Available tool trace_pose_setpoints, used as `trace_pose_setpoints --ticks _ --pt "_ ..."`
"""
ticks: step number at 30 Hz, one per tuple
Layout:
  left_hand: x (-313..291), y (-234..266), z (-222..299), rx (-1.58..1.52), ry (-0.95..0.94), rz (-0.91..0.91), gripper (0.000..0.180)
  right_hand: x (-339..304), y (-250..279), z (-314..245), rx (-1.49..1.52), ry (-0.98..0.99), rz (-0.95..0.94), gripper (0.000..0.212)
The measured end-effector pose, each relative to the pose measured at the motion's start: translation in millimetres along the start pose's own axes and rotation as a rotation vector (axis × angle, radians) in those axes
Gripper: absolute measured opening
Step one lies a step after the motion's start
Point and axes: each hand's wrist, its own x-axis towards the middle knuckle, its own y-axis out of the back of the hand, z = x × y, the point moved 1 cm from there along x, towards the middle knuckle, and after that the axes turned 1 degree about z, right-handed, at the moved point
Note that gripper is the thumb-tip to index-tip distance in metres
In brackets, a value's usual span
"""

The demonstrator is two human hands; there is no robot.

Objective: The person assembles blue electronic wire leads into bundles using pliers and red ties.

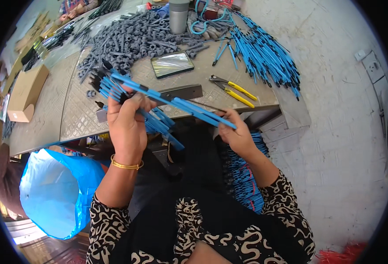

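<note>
My left hand [128, 115] is closed around a bundle of thin blue rods [158, 122] with black ends, held above the table's near edge. A few longer blue rods [194, 111] slant down to the right from the top of that hand. My right hand [238, 135] pinches their lower right end between thumb and fingers. Behind the rods, a dark metal bar [185, 92] lies on the table. Pliers with yellow handles [239, 91] rest just beyond my right hand.
Grey plastic parts [123, 42] are heaped at the back, beside a grey tumbler [179, 17] and a small rectangular tray [172, 65]. More blue rods [266, 55] lie back right. A cardboard box [28, 93] stands left; a blue bag [88, 180] hangs below. Bundled rods [244, 180] sit beside my lap.
</note>
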Motion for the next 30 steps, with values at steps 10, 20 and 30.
trace_pose_setpoints --ticks 10,20,30 --pt "-31.6 -35.1 44.6 -0.284 0.288 -0.196 0.022 221.0 105.0 22.4 -0.941 -0.11 0.269 0.041" --pt "-42.7 -19.0 67.2 -0.153 0.53 -0.432 0.028 224.4 124.6 21.4 -1.498 -0.36 0.043 0.028" --pt "-10.9 22.9 48.7 0.09 0.444 -0.159 0.03 56.6 41.2 -47.4 -0.168 -0.094 0.277 0.016"
